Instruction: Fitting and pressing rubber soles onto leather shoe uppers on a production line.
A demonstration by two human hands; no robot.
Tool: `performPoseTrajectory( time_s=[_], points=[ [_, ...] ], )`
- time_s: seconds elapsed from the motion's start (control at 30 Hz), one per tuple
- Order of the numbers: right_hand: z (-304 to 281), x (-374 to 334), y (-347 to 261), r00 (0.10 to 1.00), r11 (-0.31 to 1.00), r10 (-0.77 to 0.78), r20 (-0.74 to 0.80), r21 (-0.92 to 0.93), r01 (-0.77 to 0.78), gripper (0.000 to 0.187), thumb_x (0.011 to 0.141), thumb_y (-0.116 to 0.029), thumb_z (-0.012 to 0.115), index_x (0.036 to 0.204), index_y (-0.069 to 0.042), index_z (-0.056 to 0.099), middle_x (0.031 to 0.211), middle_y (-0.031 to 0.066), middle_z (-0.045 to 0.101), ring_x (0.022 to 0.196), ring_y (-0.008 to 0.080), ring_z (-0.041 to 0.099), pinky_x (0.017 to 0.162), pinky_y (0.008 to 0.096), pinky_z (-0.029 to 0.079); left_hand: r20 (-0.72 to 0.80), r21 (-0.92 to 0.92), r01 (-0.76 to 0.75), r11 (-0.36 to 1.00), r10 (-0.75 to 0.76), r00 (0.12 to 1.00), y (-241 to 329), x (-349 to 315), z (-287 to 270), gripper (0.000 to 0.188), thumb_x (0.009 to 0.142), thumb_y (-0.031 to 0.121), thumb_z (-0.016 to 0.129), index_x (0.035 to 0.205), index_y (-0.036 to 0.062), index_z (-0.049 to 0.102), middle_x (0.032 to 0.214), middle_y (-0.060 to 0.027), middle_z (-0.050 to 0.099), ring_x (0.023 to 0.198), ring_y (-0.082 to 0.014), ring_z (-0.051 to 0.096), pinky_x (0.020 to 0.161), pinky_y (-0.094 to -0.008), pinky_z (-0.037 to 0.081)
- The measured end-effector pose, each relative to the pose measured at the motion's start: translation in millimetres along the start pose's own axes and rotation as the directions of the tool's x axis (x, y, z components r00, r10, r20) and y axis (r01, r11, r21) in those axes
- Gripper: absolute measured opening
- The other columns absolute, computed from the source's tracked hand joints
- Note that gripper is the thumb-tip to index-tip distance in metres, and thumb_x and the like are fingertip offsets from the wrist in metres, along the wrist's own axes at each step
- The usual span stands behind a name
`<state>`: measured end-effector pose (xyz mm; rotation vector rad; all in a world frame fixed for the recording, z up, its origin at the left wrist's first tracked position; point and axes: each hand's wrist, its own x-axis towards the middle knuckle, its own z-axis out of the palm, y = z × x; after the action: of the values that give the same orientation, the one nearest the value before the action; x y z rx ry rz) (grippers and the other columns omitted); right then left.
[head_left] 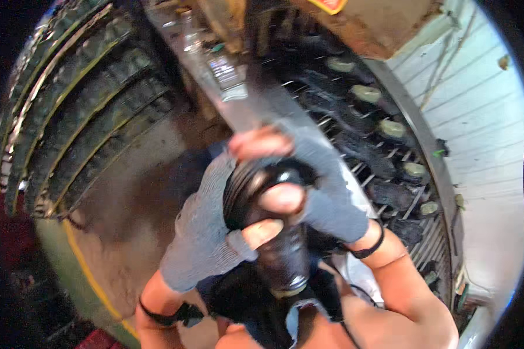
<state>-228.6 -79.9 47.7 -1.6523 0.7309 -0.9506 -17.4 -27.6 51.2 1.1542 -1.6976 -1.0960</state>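
Note:
Both my hands wear grey gloves that leave the fingertips bare, and they hold a black shoe (282,256) in front of my body. My left hand (201,227) wraps round its left side, thumb pressed on the near face. From the right, my right hand (335,203) closes over the shoe, its thumb across a glossy black part. Dark ribbed material shows between the two hands. The shoe's narrower end points down toward me and carries a pale edge. Motion blurs the fingertips on the far side, and the gloves hide much of the shoe.
To the right, a slatted conveyor (428,250) carries several dark shoes with pale round tops. A metal ledge (262,104) runs alongside, with small clear items (224,72) on it. Curved-looking racks (87,87) full of dark items stand left. A yellow line (84,262) marks the floor.

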Motion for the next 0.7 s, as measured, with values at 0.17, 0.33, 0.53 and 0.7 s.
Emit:
performPoseTrajectory(
  time_s=[0.17, 0.33, 0.53, 0.7],
  points=[
    [45.1, -36.1, 18.4, 0.997, 0.998, 0.01, -0.079, 0.064, -0.005, 0.109, 0.075, -0.037, 0.092, 0.159, 0.001, 0.035, 0.156, 0.0183, 0.049, 0.144, 0.0306, 0.05, 0.118, 0.0439, 0.041, -0.579, 0.336, 0.084, 0.938, 0.136, 0.804, 4.1, -3.5, -7.4, 0.071, 0.087, 0.034, 0.083, 0.141, 0.005, 0.048, 0.116, -0.016, 0.072, 0.107, -0.0324, 0.074, 0.093, -0.0417, 0.057],
    [35.8, -54.7, 32.2, 0.931, 0.926, 0.345, -0.121, -0.118, -0.359, 0.096, 0.075, -0.028, 0.092, 0.154, 0.001, 0.046, 0.137, 0.0126, 0.066, 0.124, 0.0213, 0.064, 0.108, 0.0358, 0.048, -0.589, 0.196, 0.12, 0.973, 0.019, 0.808, -28.1, -9.6, 18.5, 0.077, 0.084, 0.032, 0.086, 0.144, 0.007, 0.045, 0.12, -0.0164, 0.071, 0.108, -0.0318, 0.074, 0.094, -0.0404, 0.057],
    [-11.9, -70.6, 44.0, 0.804, 0.8, 0.592, -0.055, 0.162, -0.577, 0.074, 0.082, -0.029, 0.088, 0.143, 0.004, 0.06, 0.125, 0.0122, 0.072, 0.116, 0.0175, 0.064, 0.103, 0.0322, 0.049, -0.2, 0.254, 0.1, 0.962, -0.049, 0.978, -59.7, -62.7, 58.6, 0.102, 0.089, 0.021, 0.077, 0.166, -0.0013, 0.014, 0.15, -0.0309, 0.052, 0.125, -0.0441, 0.064, 0.102, -0.0426, 0.053],
    [12.0, -72.5, 46.2, 0.923, 0.921, 0.353, -0.152, -0.118, -0.371, 0.061, 0.086, -0.036, 0.084, 0.13, 0.001, 0.064, 0.105, 0.006, 0.073, 0.097, 0.0125, 0.066, 0.088, 0.0285, 0.053, -0.336, -0.057, 0.225, 0.973, -0.231, 0.913, -36.3, -61.9, 69.7, 0.1, 0.088, 0.02, 0.078, 0.163, -0.0056, 0.018, 0.145, -0.0294, 0.056, 0.123, -0.0359, 0.068, 0.098, -0.0399, 0.056]
  ],
)
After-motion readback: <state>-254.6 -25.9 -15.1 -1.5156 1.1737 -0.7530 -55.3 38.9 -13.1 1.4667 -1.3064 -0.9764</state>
